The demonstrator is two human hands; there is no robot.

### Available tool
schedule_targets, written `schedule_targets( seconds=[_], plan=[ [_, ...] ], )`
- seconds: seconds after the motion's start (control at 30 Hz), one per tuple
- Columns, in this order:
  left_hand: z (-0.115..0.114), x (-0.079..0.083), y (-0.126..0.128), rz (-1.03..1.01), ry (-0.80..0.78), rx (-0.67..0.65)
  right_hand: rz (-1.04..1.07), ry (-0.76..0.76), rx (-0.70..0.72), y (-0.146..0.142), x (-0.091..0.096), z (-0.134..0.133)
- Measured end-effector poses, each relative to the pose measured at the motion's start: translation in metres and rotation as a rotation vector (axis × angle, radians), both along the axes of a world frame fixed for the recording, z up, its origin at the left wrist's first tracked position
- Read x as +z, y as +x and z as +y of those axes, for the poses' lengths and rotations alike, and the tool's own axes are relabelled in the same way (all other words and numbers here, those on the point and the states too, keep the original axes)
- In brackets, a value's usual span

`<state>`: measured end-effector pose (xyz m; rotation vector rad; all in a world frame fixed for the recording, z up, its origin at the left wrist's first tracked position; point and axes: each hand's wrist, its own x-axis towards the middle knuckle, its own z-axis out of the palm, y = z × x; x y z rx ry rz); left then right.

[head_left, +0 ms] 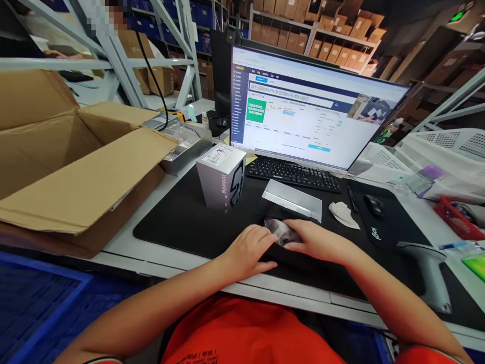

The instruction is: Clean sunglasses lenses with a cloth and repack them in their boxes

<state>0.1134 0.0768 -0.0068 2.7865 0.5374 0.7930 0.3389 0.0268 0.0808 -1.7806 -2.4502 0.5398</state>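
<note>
A grey, shiny wrapped item (281, 231) lies low on the mat between my hands; its contents do not show. My left hand (246, 253) is curled against its left side, fingertips touching it and thumb stretched out below. From the right, my right hand (312, 240) grips it, fingers over the top and thumb in front. Just behind is a white flap or flat box lid (291, 199), standing at a slant; dark material between it and my hands is hard to make out. A tapered white box (222, 177) with large dark lettering stands upright to the left.
An open cardboard carton (87, 172) occupies the left side. A monitor (303, 111) and keyboard (293, 174) are behind the black mat (182, 217). Rightward lie crumpled white paper (343, 215), a pen (352, 198), a mouse (374, 206), a barcode scanner (430, 275) and a red basket (458, 222).
</note>
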Motion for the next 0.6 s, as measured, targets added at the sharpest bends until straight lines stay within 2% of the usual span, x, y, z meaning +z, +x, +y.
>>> schedule_targets(
  seconds=[0.07,0.17,0.3,0.43,0.5,0.6],
  plan=[
    [0.0,0.004,0.002,0.051,-0.017,0.034,0.16,0.02,0.057,0.019,0.005,-0.014],
    [-0.002,0.009,0.008,0.105,-0.083,0.126,0.164,0.154,0.003,0.04,0.004,-0.044],
    [-0.004,0.01,0.014,0.09,-0.114,0.262,0.109,0.27,-0.119,0.046,-0.023,-0.077],
    [-0.002,0.012,0.013,0.157,-0.046,0.358,0.123,0.233,-0.167,0.04,-0.054,-0.094],
    [0.002,0.018,0.014,0.203,-0.014,0.292,0.189,0.204,-0.167,0.041,-0.061,-0.1],
    [0.013,0.032,0.02,0.273,0.032,0.049,0.316,0.225,-0.268,0.051,-0.067,-0.106]
  ],
)
